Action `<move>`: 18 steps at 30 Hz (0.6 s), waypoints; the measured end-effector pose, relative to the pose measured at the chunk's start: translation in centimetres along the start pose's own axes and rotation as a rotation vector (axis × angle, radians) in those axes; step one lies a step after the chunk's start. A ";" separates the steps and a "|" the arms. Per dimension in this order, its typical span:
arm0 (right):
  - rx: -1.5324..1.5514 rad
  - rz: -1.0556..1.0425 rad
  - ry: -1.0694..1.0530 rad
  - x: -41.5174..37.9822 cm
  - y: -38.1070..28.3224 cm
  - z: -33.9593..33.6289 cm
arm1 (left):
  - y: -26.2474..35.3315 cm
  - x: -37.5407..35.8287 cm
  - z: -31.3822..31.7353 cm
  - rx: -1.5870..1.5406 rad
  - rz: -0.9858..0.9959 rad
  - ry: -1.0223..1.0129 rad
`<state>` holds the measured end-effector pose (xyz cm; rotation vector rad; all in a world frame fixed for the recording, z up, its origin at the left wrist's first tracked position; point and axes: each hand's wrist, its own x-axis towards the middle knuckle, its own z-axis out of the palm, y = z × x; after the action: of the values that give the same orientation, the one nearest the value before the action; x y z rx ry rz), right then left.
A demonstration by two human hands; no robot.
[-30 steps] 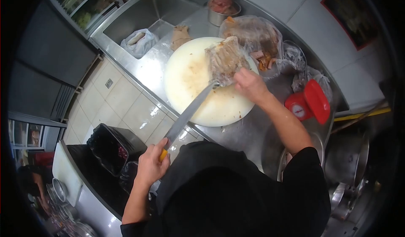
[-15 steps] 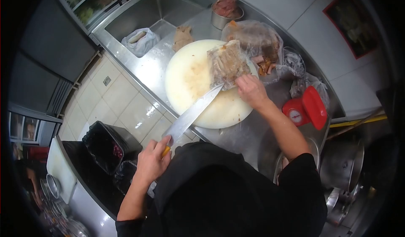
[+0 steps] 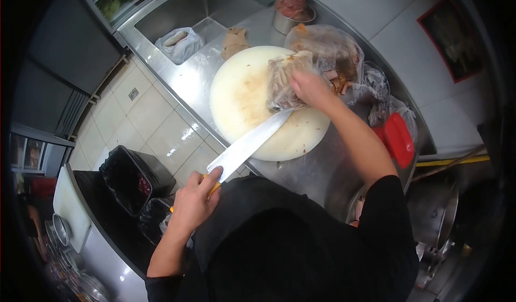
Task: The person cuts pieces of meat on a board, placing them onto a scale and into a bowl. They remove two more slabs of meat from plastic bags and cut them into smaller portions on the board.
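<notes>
My left hand (image 3: 194, 202) is closed around the yellow handle of a large knife (image 3: 250, 145). Its wide blade slants up and right across the round white cutting board (image 3: 234, 95), with the tip at the lower edge of a clear plastic bag (image 3: 280, 84). Brownish sliced food, which looks like meat, fills this bag on the board's upper right part. My right hand (image 3: 314, 90) is closed on the bag's right side, its fingertips partly hidden.
Behind the board are a larger bag of meat (image 3: 328, 41) and a metal bowl of reddish meat (image 3: 293, 11). A red scale (image 3: 398, 139) stands right. A white bag (image 3: 180, 45) lies in the sink (image 3: 161, 17). A black bin (image 3: 131, 181) is lower left.
My right hand has moved up and slightly left, from the bag's lower corner to higher on its right side. The knife stays in my left hand, its tip still by the bag.
</notes>
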<state>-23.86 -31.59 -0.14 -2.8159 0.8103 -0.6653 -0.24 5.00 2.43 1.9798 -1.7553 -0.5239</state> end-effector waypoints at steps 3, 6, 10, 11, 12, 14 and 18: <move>0.050 0.077 -0.075 5.1 -1.4 -1.0 | 0.4 0.0 -0.6 0.004 -0.016 0.017; 0.053 0.100 -0.146 8.4 -3.1 -2.8 | 0.3 -0.1 -1.1 -0.004 -0.026 0.028; 0.119 0.162 -0.090 11.2 -5.1 -4.7 | 0.2 0.6 -1.9 -0.021 -0.092 0.011; 0.153 0.181 -0.051 11.6 -5.4 -5.1 | 0.0 0.6 -1.9 -0.030 -0.100 0.025; 0.156 0.150 0.022 12.2 -5.1 -5.6 | -0.3 0.6 -1.9 -0.038 -0.108 0.039; 0.267 0.246 0.099 13.7 -6.5 -9.7 | -0.9 1.0 -2.2 -0.046 -0.121 0.073; 0.147 0.166 0.091 17.0 -5.8 -14.4 | -1.5 1.6 -2.7 -0.027 -0.127 0.110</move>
<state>-14.66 -35.88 20.56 -2.5705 0.9570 -0.7963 2.71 3.71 3.87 2.0695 -1.5572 -0.4682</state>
